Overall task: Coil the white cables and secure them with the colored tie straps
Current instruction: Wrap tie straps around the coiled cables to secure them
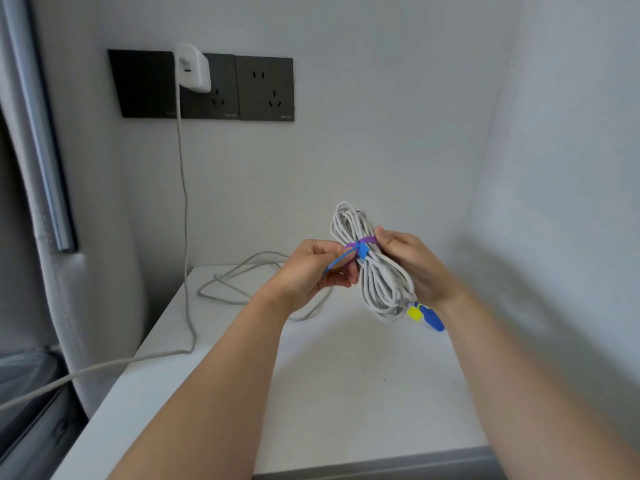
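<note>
A coiled bundle of white cable (377, 271) is held up above the white table (311, 393). My right hand (412, 268) grips the bundle from the right side. A purple tie strap (367, 242) and a blue tie strap (363, 251) wrap its middle. My left hand (311, 268) pinches the loose blue tail (337, 263), which sticks out to the left. Below my right hand, yellow and blue spare straps (424, 315) poke out. A second white cable (239, 282) lies loose on the table behind my left hand.
A white charger (192, 67) is plugged into dark wall sockets (265, 88); its cable (183, 202) hangs down and runs off the table's left edge. White walls close in behind and on the right. A grey curtain (38, 168) hangs at the left.
</note>
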